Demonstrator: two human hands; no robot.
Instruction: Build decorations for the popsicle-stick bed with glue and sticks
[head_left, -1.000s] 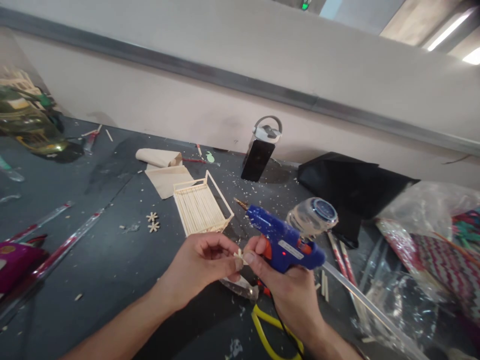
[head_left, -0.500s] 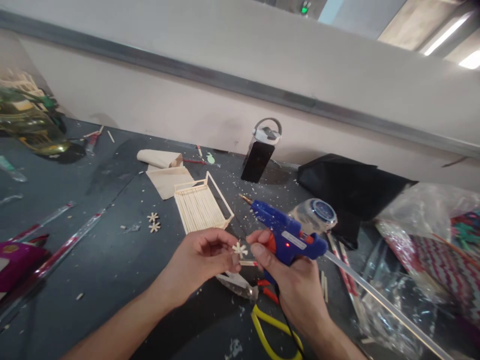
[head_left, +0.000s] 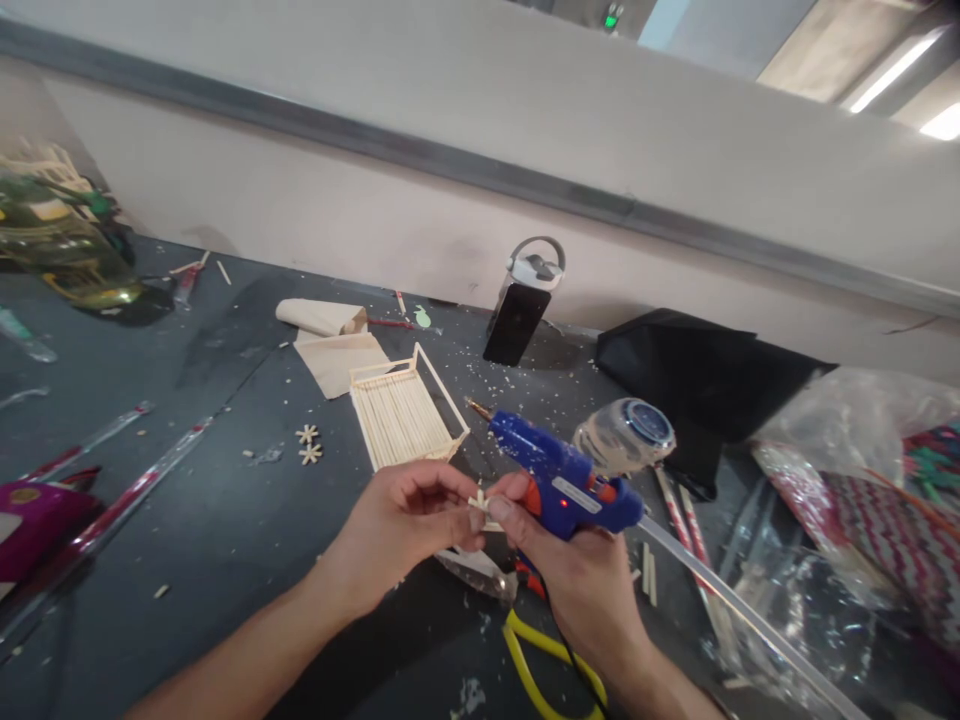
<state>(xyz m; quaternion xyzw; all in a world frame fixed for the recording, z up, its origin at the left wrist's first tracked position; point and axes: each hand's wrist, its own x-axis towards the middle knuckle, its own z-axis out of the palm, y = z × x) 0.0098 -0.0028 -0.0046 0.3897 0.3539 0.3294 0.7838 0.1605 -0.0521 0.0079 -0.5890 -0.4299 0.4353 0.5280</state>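
Head view: small pale star-shaped wooden-stick piece (head_left: 480, 499) between both hands; blue plastic glue gun (head_left: 544, 453) in the right.
Left hand (head_left: 409, 515): thumb and fingers closed in a narrow pinch on the star-shaped piece; right hand (head_left: 589, 575): wrapped round the glue gun's handle, thumb and forefinger tips meeting at the star-shaped piece's right side; metal nozzle (head_left: 478, 408) points up and left, clear of the piece; translucent glue stick (head_left: 739, 605) protrudes from the gun's rear; pale rectangular stick-built frame (head_left: 401, 412) lies on the dark tabletop (head_left: 225, 540), just beyond the left hand; two matching pale stars (head_left: 309, 445) lie left of the frame; yellow looped handle (head_left: 521, 660) lies below the right hand.
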